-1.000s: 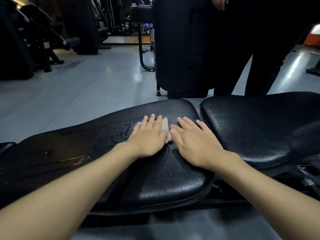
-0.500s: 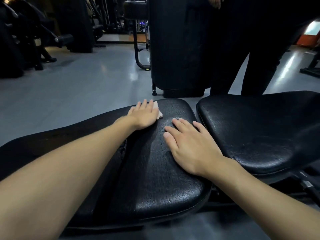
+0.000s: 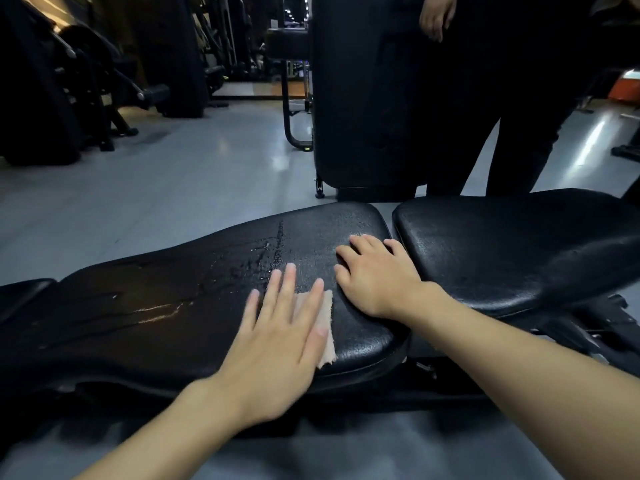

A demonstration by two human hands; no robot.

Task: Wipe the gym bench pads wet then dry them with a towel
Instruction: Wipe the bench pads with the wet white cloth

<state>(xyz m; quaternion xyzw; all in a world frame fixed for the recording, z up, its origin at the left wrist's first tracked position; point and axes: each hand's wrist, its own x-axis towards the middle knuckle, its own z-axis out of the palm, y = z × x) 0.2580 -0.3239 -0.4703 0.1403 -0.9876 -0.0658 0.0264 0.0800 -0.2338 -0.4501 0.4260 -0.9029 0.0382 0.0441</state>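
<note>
Pulled back from the far edge, the left hand (image 3: 277, 344) presses a pale cloth (image 3: 327, 327) onto the long pad (image 3: 166, 306) near its front edge, fingers spread; the right hand (image 3: 377, 275) rests beside it, fingers slightly apart. Streaks (image 3: 273, 252) beyond are probably water.

Wet bench pad (image 3: 166, 317) w/ cloth (image 3: 328, 337) atop

One head-worn wide-angle view, set above and just behind the near edge of the long black textured vinyl bench pad (image 3: 156, 306), looking forward and down across it. The pad is near and fills the lower half. Farther off are the grey glossy gym floor (image 3: 156, 202) and a standing person in dark trousers (image 3: 519, 143); the frame edges bow.
</note>
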